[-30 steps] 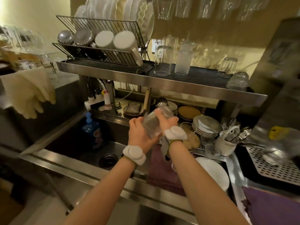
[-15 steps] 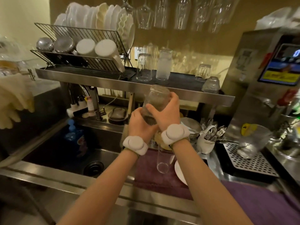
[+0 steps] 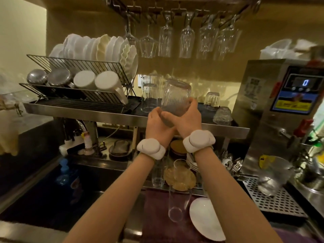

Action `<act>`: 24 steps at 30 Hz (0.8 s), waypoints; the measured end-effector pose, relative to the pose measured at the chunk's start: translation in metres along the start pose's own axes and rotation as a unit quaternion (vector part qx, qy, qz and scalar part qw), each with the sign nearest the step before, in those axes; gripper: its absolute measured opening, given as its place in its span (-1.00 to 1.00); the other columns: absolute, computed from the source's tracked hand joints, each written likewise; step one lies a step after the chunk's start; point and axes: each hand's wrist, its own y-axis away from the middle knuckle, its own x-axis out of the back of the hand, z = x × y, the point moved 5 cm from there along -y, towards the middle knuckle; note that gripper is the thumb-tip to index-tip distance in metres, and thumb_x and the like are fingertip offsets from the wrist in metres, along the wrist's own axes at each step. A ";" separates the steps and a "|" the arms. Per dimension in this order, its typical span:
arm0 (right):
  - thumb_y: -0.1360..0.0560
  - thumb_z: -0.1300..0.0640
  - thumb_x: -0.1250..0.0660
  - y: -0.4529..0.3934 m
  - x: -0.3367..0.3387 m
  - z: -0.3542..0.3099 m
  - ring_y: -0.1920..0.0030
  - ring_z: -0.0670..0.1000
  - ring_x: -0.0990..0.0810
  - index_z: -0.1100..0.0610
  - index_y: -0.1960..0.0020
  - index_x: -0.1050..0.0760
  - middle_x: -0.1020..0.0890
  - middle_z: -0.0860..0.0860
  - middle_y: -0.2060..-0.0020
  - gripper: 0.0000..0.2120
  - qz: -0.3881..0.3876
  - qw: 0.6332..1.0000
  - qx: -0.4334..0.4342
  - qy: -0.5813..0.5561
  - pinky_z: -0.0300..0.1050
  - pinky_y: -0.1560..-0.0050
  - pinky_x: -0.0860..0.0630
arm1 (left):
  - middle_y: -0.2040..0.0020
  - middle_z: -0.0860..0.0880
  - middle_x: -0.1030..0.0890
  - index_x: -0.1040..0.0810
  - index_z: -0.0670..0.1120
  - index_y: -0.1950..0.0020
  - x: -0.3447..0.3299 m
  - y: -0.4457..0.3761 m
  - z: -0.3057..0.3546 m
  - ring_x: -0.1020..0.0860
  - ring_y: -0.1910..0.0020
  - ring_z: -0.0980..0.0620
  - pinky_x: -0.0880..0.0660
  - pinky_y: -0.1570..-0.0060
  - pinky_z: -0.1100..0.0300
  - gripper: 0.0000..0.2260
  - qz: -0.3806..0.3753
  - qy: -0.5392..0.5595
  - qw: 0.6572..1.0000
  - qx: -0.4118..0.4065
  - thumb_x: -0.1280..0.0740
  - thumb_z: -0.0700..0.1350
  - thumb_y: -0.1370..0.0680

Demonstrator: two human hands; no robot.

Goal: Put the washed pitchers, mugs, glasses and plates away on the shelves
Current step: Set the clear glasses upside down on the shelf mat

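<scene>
- Gripping a ribbed glass [image 3: 176, 98] mouth-down, the left hand [image 3: 158, 124] and the right hand [image 3: 186, 118] both wrapped its lower part, fingers curled round it.
- The glass was raised in front of the steel shelf [image 3: 87, 112], just above its front edge, between a tall clear glass [image 3: 149, 97] and a small tumbler [image 3: 211, 100] standing upside down on the shelf's dark mat.
- A wire dish rack [image 3: 77, 67] on the shelf's left part held white plates [image 3: 105, 48] and mugs [image 3: 98, 81].
- Stemmed glasses [image 3: 186, 39] hung overhead.
- Below, a white plate [image 3: 205, 220] and a tall glass [image 3: 177, 190] sat beside the sink [image 3: 43, 199] on the counter.
</scene>
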 end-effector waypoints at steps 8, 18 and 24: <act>-0.22 0.01 -0.57 -0.065 -0.003 0.008 0.02 -0.04 -0.45 0.10 -0.26 -0.24 -0.46 -0.03 0.00 -0.24 0.073 0.997 0.016 0.034 -0.28 0.05 -0.38 | -0.45 -0.17 -0.18 -0.05 -0.17 -0.49 -0.018 -0.072 -0.007 -0.18 -0.44 -0.14 -0.23 -0.41 -0.01 -0.16 -0.168 -0.114 0.979 -0.016 -0.48 -0.07 -0.38; -0.24 0.07 -0.58 -0.120 -0.044 0.054 -0.23 0.13 -0.46 0.19 -0.29 -0.22 -0.46 0.16 -0.25 -0.22 0.053 0.995 -0.042 0.079 -0.19 -0.07 -0.37 | -0.24 -0.17 -0.50 -0.39 -0.15 -0.33 -0.016 -0.142 -0.064 -0.51 -0.13 -0.15 -0.50 -0.12 0.00 -0.64 -0.154 -0.109 0.977 0.100 -0.13 -0.31 -0.54; -0.23 0.05 -0.58 -0.133 -0.062 0.065 -0.23 0.14 -0.46 0.17 -0.28 -0.21 -0.45 0.16 -0.24 -0.21 0.039 0.992 -0.053 0.107 -0.12 -0.10 -0.41 | -0.21 -0.18 -0.54 -0.47 -0.18 -0.26 -0.037 -0.152 -0.064 -0.52 -0.13 -0.14 -0.49 -0.05 0.08 -0.70 -0.181 -0.133 0.971 0.085 -0.14 -0.28 -0.55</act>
